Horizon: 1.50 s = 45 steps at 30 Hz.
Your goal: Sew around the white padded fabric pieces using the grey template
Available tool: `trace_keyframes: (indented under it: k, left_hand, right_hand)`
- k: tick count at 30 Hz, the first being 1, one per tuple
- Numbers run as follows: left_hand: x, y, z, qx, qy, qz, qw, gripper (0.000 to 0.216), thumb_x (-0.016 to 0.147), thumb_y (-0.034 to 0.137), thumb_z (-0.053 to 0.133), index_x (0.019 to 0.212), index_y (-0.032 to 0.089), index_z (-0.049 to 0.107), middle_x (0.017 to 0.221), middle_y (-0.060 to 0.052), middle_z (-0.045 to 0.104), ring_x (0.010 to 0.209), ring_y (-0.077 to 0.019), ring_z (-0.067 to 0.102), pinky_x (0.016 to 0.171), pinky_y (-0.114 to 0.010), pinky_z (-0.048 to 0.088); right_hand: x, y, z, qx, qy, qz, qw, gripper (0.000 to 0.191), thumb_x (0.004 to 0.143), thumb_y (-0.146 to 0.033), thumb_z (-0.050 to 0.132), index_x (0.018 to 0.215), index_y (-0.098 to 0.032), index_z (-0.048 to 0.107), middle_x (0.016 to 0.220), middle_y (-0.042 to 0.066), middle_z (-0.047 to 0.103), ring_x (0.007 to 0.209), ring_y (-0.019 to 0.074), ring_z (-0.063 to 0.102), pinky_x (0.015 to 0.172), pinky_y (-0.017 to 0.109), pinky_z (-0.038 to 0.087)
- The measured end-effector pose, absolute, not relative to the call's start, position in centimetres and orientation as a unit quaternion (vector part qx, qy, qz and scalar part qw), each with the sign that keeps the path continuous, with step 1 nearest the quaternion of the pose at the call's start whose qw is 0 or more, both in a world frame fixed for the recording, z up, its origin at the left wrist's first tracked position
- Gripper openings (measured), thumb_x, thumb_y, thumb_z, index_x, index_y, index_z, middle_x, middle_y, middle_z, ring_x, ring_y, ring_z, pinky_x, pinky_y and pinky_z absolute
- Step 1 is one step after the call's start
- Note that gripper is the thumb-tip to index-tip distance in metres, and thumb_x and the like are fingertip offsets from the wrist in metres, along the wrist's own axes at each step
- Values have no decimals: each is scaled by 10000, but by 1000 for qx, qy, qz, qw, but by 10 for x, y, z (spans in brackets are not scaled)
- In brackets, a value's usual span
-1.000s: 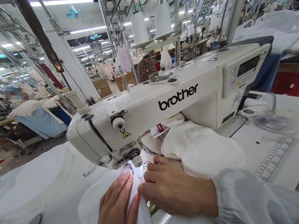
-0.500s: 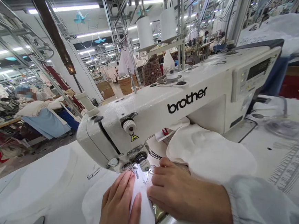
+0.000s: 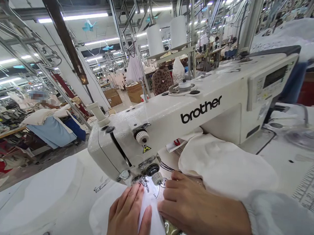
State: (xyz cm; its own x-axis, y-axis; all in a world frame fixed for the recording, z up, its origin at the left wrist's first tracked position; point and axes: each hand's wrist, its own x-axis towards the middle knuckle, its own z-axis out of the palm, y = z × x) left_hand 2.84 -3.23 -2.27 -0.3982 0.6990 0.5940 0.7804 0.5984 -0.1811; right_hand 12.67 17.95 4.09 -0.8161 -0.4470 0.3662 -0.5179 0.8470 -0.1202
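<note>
A white sewing machine (image 3: 170, 122) marked "brother" stands before me, its needle area lit. Under its presser foot (image 3: 146, 183) lies a piece of white fabric (image 3: 153, 229). My left hand (image 3: 129, 216) rests flat on this fabric, fingers stretched out with the tips close to the foot and the thumb apart. Just right of the needle, my right hand (image 3: 190, 203) is closed, its curled fingers at the fabric's right edge. Its fingertips are partly hidden, but they seem to pinch that edge. The needle point cannot be made out.
Beneath the machine arm lies another white fabric piece (image 3: 224, 162). A printed ruler scale (image 3: 312, 184) marks the tabletop at right, near a clear plastic dish (image 3: 306, 138). Thread cones (image 3: 154, 41) stand behind the machine. Another person (image 3: 39, 99) is at the far left.
The view has shifted slightly, so the machine and both hands appear a little lower and further right. Against the machine, both hands have hardly moved.
</note>
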Motion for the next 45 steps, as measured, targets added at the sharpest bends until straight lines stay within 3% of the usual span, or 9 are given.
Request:
trace_keyframes:
  k: [10, 16, 24, 30, 34, 37, 39, 41, 45]
  left_hand:
    - [30, -32, -16, -429, -851, -9, 301, 446, 987, 343, 329, 1233, 148, 646, 1289, -88, 675, 1194, -244, 619, 954, -409, 482]
    - [16, -42, -12, -503, -818, 31, 277, 417, 946, 345, 475, 1286, 149, 616, 1297, -102, 665, 1162, -254, 651, 845, -368, 555]
    - [18, -41, -10, -488, -825, 52, 279, 430, 960, 357, 444, 1297, 142, 603, 1319, -95, 651, 1208, -252, 623, 887, -379, 547]
    - [33, -32, -11, -464, -849, -3, 254, 433, 974, 349, 417, 1296, 121, 596, 1344, -108, 635, 1249, -252, 584, 942, -402, 496]
    - [34, -38, 14, -350, -917, -104, 161, 463, 963, 406, 358, 1268, 169, 613, 1349, -91, 632, 1278, -255, 536, 1043, -436, 410]
    - [25, -61, 38, -202, -960, -117, 156, 551, 918, 529, 354, 1115, 114, 658, 1232, -199, 652, 1131, -373, 571, 909, -551, 446]
    - [26, -75, 44, -129, -973, -120, 146, 513, 826, 592, 471, 866, 122, 673, 983, -221, 680, 953, -403, 601, 787, -562, 467]
    - [34, -84, 44, -112, -976, -145, 119, 337, 777, 498, 533, 706, 181, 623, 848, -155, 671, 864, -340, 621, 746, -470, 485]
    - [47, -119, 58, -79, -965, -226, 110, 375, 881, 506, 385, 816, 214, 610, 681, -12, 640, 657, -180, 623, 609, -276, 481]
  right_hand:
    - [126, 178, 40, 246, -950, 94, 166, 257, 992, -193, 476, 744, -190, 548, 701, -28, 567, 677, 135, 441, 759, 321, 321]
    - [126, 177, 39, 244, -953, 102, 150, 242, 1001, -200, 462, 781, -187, 564, 724, -18, 583, 693, 139, 461, 786, 320, 329]
    - [125, 177, 39, 247, -952, 102, 151, 265, 1004, -203, 459, 754, -184, 544, 716, -17, 570, 691, 138, 450, 769, 311, 322]
    - [126, 177, 37, 247, -950, 111, 154, 245, 1000, -203, 470, 775, -188, 564, 727, -15, 579, 710, 143, 465, 791, 320, 332]
    - [127, 175, 34, 236, -948, 144, 155, 237, 1008, -177, 457, 803, -188, 574, 771, -1, 605, 756, 158, 493, 815, 329, 339]
    - [126, 173, 31, 226, -945, 168, 166, 236, 1008, -185, 464, 797, -188, 569, 779, 2, 602, 765, 168, 509, 806, 332, 352]
    - [126, 171, 29, 234, -942, 173, 169, 249, 1008, -193, 459, 787, -190, 574, 767, 5, 598, 757, 175, 529, 787, 335, 366]
    - [126, 170, 25, 236, -940, 174, 172, 258, 1012, -219, 457, 799, -202, 601, 773, 11, 611, 754, 184, 560, 759, 335, 384]
    - [124, 176, 1, 228, -934, 174, 211, 188, 994, -342, 512, 955, -281, 685, 855, 23, 672, 760, 205, 629, 710, 344, 433]
